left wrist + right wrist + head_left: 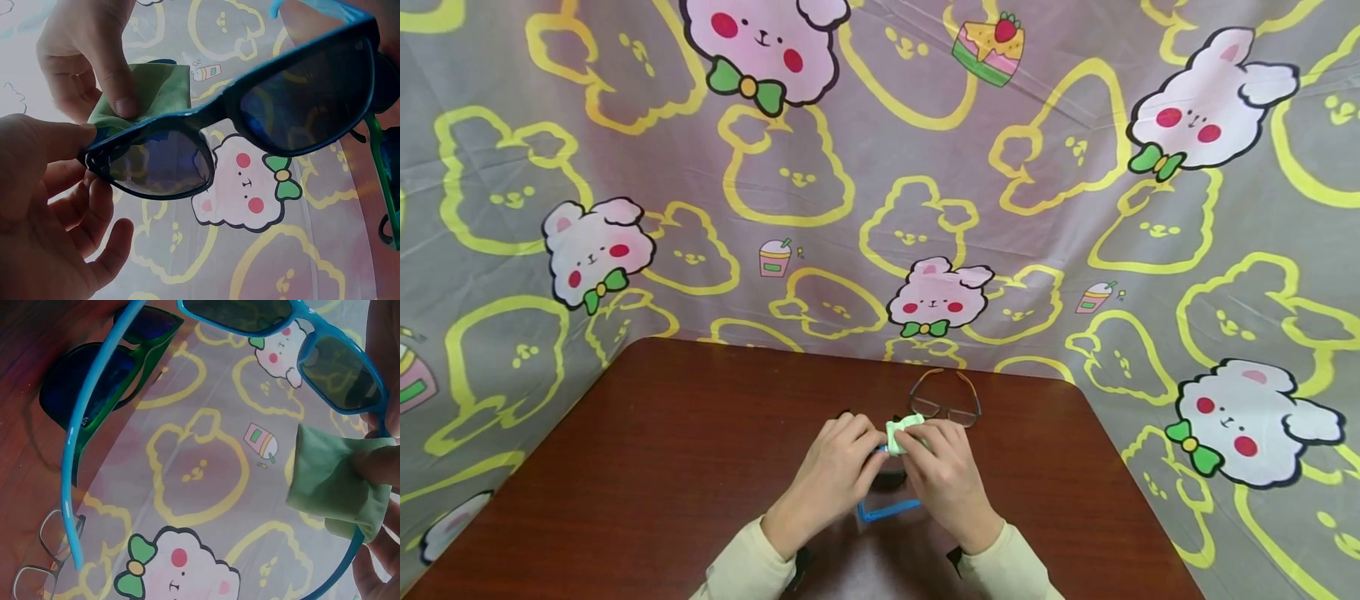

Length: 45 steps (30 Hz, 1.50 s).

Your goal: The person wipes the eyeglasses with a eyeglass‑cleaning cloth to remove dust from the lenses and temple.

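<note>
A pair of blue-framed sunglasses (306, 94) with dark lenses is held up over the table. My left hand (842, 454) pinches the frame's corner by the hinge, thumb and forefinger on it in the left wrist view. With my right hand (951, 475) I grip a folded light-green cloth (331, 475), which wraps around one temple arm close to that hinge. The thumb presses flat on the cloth. The other temple arm (891, 510) sticks out toward my body. In the head view my hands hide most of the frame.
Green-framed sunglasses (94, 394) with dark blue lenses lie on the brown table (647, 467), just past my hands. Clear eyeglasses (951, 412) rest farther back with their arms unfolded. A cartoon-printed cloth backdrop (820, 192) encloses the table's back and sides.
</note>
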Available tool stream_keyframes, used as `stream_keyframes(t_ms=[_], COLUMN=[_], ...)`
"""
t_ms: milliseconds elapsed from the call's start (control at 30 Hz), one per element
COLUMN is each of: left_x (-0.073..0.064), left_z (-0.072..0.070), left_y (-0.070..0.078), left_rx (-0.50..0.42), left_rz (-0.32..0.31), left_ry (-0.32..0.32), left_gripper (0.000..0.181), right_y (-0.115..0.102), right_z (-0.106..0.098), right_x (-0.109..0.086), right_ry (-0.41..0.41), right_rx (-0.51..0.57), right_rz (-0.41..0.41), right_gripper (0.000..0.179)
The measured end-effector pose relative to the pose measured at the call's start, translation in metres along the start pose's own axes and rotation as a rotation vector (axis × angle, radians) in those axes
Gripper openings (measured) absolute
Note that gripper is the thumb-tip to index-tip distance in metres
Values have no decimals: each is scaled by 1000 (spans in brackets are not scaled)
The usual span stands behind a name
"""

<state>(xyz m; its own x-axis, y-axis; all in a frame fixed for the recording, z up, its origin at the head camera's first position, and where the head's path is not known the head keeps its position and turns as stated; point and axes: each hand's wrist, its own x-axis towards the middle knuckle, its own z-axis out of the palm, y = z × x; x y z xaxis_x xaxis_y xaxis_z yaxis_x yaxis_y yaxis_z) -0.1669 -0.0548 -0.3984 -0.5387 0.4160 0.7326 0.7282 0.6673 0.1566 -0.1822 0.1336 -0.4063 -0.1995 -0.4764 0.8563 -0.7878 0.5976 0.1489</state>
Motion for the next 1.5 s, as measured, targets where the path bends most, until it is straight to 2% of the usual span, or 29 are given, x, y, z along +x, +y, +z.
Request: stream_keyframes(t_ms=[233, 567, 833, 1100, 1300, 1500], left_x=[0, 0, 0, 0, 1, 0], left_z=[0, 0, 1, 3, 2, 0], left_y=[1, 0, -1, -2, -3, -4], left_rx=[6, 23, 36, 37, 43, 38], left_rz=[9, -2, 4, 8, 9, -5], left_ry=[-12, 5, 27, 49, 36, 25], left_gripper=[6, 12, 14, 13, 11, 10], right_y=[1, 3, 3, 4, 6, 9], right_z=[0, 2, 3, 2, 1, 0], right_x=[-1, -1, -2, -2, -4, -6], right_ry=[-38, 8, 3, 5, -14, -4], right_rx=[5, 9, 20, 9, 11, 15], right_rz=[9, -22, -17, -9, -1, -8], right_gripper=[28, 24, 17, 26, 15, 15])
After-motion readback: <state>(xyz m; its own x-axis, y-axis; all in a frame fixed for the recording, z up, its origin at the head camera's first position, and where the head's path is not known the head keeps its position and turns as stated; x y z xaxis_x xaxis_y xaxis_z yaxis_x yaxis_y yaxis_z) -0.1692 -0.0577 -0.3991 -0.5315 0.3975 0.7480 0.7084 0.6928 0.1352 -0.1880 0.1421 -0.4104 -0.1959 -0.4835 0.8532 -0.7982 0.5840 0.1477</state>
